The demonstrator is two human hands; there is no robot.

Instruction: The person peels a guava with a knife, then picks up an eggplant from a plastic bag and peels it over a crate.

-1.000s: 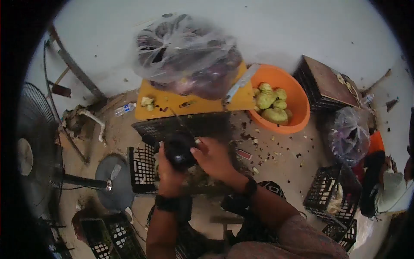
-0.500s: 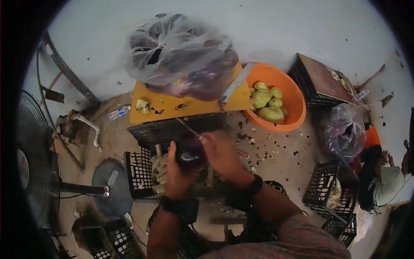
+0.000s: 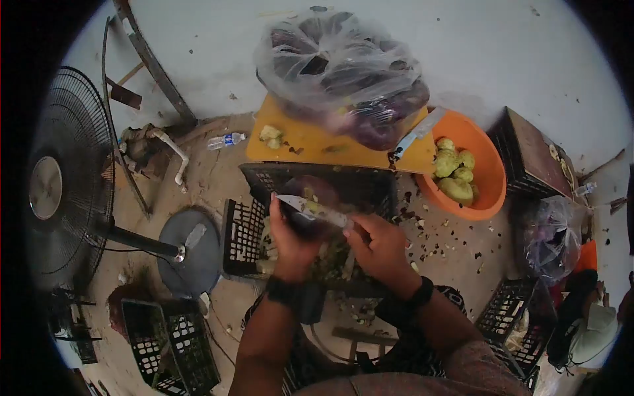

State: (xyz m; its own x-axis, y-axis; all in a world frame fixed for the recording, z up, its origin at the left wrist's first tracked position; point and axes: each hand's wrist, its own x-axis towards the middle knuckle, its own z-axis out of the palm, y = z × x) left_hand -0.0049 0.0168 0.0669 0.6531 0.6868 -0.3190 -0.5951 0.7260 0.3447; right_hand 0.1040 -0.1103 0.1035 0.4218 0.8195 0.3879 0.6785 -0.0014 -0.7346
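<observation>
Your left hand (image 3: 290, 241) is wrapped around a dark fruit (image 3: 309, 198), fingers curled tight on it, holding it up over the black crate (image 3: 246, 234) in front of you. Your right hand (image 3: 378, 245) is closed on a knife (image 3: 310, 210), and the blade lies flat across the fruit, pointing left, touching its cut side where some pale green flesh shows. Under your hands the crate holds a pile of pale peelings.

Just past that sits another black crate (image 3: 370, 185), and behind it a yellow board (image 3: 310, 142) with a couple of green pieces (image 3: 271, 136) near its left end. A big clear bag (image 3: 340, 72) of dark fruit rests on the board's far side. A second knife (image 3: 416, 135) lies at the board's right edge, just beside the orange tub (image 3: 492, 178) with peeled green fruit in it. A fan (image 3: 63, 178) stands off to your left, with a water bottle (image 3: 226, 140) on the floor near the board.
</observation>
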